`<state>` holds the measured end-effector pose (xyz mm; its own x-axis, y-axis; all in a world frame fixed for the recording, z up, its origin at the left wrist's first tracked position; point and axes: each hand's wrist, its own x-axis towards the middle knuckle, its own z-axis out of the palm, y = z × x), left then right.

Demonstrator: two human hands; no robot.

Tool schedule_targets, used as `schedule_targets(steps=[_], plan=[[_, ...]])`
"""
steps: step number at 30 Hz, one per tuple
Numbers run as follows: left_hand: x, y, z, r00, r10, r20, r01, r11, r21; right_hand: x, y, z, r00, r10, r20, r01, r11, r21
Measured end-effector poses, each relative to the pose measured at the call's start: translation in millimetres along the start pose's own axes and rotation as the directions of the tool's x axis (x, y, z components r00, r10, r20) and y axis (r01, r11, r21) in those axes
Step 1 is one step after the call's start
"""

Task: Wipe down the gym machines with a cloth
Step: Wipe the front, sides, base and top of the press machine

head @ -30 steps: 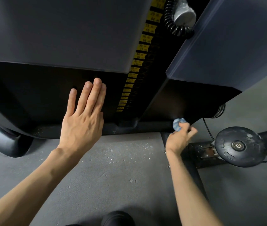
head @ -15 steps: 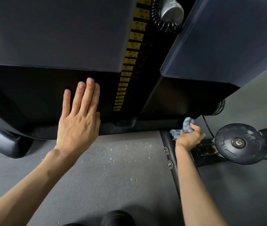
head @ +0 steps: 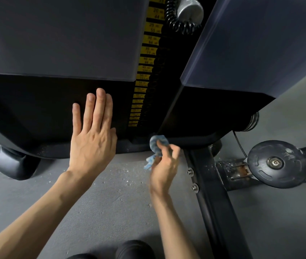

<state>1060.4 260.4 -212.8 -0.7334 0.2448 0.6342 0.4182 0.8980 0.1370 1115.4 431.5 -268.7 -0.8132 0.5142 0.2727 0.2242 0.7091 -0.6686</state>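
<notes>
Pressing flat against the gym machine's black lower panel, centre-left of frame, the left hand lies spread, with its fingers straight and close together. I read the right hand, centre of frame, as slightly blurred, its fingers curled round a bunched blue-and-white cloth. The wad of cloth touches the rounded base lip at the machine's bottom edge. A tail of it hangs out at the left side of the hand.

Just above the cloth, a column of yellow weight labels runs up to the top centre; I cannot read the lower ones. A black coiled cord hangs beside it at the top. Grey shroud panels fill the upper left and upper right.

A black rubber foot stands on the grey speckled floor at lower left. A dark frame beam runs from the base toward the bottom right, with two bolts on its side near the right hand. A round black cap, scuffed pale in spots, sits at the right edge. I note a dark shoe toe at bottom centre.
</notes>
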Motion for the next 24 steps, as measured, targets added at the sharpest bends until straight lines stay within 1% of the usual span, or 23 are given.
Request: schedule_targets(steps=[1, 2, 3, 4, 5, 6, 7, 9, 10, 11, 12, 14, 15, 17, 18, 19, 20, 22, 23, 24], plan=[[1.5, -3.9, -2.4, 1.0, 0.011, 0.02, -0.011, 1.0, 0.001, 2.7, 4.0, -1.7, 0.999, -0.01, -0.035, 0.01, 1.0, 0.0], [-0.1, -6.2, -3.0, 0.999, 0.024, 0.032, -0.024, 1.0, 0.011, 6.9, 10.8, -4.4, 0.993, 0.005, -0.114, -0.005, 1.0, -0.007], [0.2, -6.2, -3.7, 0.998, 0.035, 0.048, -0.036, 0.999, 0.026, 14.0, 19.5, -6.6, 0.982, 0.061, -0.176, -0.062, 0.998, -0.001], [0.6, -6.8, -3.4, 0.998, 0.036, 0.058, -0.037, 0.999, 0.012, 25.1, 26.7, -10.4, 0.957, 0.149, -0.249, -0.143, 0.989, 0.042], [-0.2, -6.4, -3.4, 0.998, 0.027, 0.062, -0.027, 1.0, -0.005, 35.5, 32.6, -11.2, 0.928, 0.233, -0.291, -0.215, 0.972, 0.094], [-1.1, -4.7, -2.2, 0.998, 0.026, 0.052, -0.026, 1.0, -0.001, 40.7, 32.4, -13.1, 0.912, 0.282, -0.298, -0.25, 0.958, 0.142], [-0.6, -2.3, -2.2, 0.999, 0.013, 0.042, -0.013, 1.0, 0.007, 37.1, 26.2, -10.8, 0.913, 0.29, -0.287, -0.265, 0.956, 0.125], [-1.0, 0.4, -0.3, 0.999, -0.01, 0.037, 0.011, 1.0, -0.006, 19.9, 12.9, 3.4, 0.962, 0.162, -0.219, -0.155, 0.987, 0.05], [-1.0, 0.6, -0.3, 0.999, -0.009, 0.033, 0.009, 1.0, -0.001, 7.2, 5.4, 11.8, 0.988, 0.042, -0.147, -0.039, 0.999, 0.023], [-1.1, -0.3, -0.6, 1.0, -0.004, 0.031, 0.004, 1.0, 0.009, -6.8, -1.7, 20.6, 0.992, -0.066, -0.109, 0.072, 0.996, 0.057], [-0.9, -2.8, -1.6, 0.999, 0.0, 0.043, 0.0, 1.0, 0.012, -19.0, -10.3, 29.9, 0.983, -0.156, -0.092, 0.165, 0.982, 0.095], [-1.8, -7.9, -4.8, 0.998, 0.024, 0.054, -0.025, 1.0, 0.011, -36.1, -21.5, 41.8, 0.961, -0.276, 0.003, 0.276, 0.961, 0.03], [-2.6, -10.3, -6.4, 0.998, 0.041, 0.051, -0.042, 0.999, 0.015, -40.1, -21.3, 42.6, 0.932, -0.359, 0.044, 0.361, 0.932, -0.024], [-4.8, -14.8, -8.9, 0.997, 0.059, 0.051, -0.06, 0.998, 0.024, -37.2, -15.7, 34.3, 0.876, -0.445, 0.185, 0.455, 0.89, -0.013], [-5.9, -16.0, -9.8, 0.997, 0.061, 0.051, -0.063, 0.998, 0.031, -31.1, -8.7, 29.0, 0.871, -0.469, 0.149, 0.475, 0.88, -0.006], [-7.0, -16.5, -10.5, 0.997, 0.063, 0.053, -0.065, 0.997, 0.032, -22.5, -4.7, 19.3, 0.904, -0.414, 0.103, 0.424, 0.9, -0.106], [-8.2, -16.7, -10.8, 0.996, 0.065, 0.057, -0.067, 0.997, 0.03, -13.3, -2.7, 11.7, 0.944, -0.324, 0.054, 0.329, 0.931, -0.158], [-10.3, -16.9, -11.3, 0.995, 0.067, 0.067, -0.068, 0.997, 0.021, -6.5, 7.0, 14.0, 0.976, -0.213, 0.036, 0.216, 0.973, -0.085], [-11.0, -17.0, -11.3, 0.995, 0.066, 0.07, -0.067, 0.998, 0.012, -9.8, 4.1, 17.4, 0.983, -0.18, 0.042, 0.183, 0.979, -0.092], [-11.4, -17.2, -11.3, 0.996, 0.063, 0.07, -0.064, 0.998, 0.001, -17.4, -4.2, 21.7, 0.98, -0.194, 0.045, 0.197, 0.978, -0.067]])
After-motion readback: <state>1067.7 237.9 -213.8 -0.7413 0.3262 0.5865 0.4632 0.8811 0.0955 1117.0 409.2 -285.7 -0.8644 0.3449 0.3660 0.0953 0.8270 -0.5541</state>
